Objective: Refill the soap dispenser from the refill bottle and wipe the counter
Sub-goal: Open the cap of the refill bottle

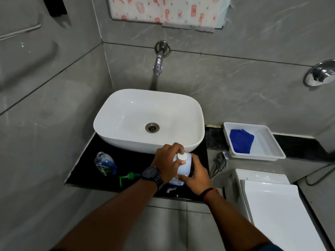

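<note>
A white refill bottle (183, 166) with a white cap (182, 156) stands on the black counter (87, 169) in front of the sink. My left hand (168, 161) grips its top, fingers curled at the cap. My right hand (196, 175) holds the bottle's lower body from the right. The clear soap dispenser (105, 163), with blue liquid low inside and its neck uncapped, stands at the counter's left. Its green pump (126, 177) lies on the counter beside my left wrist. A blue cloth (241, 141) lies in a white tray (272, 151) at the right.
The white basin (126, 113) sits behind the bottle, with a chrome wall tap (158, 64) above it. A toilet cistern and lid (272, 205) stand at the lower right, and a hose sprayer (222, 157) hangs between them and the counter. Grey tiled walls close in at left and back.
</note>
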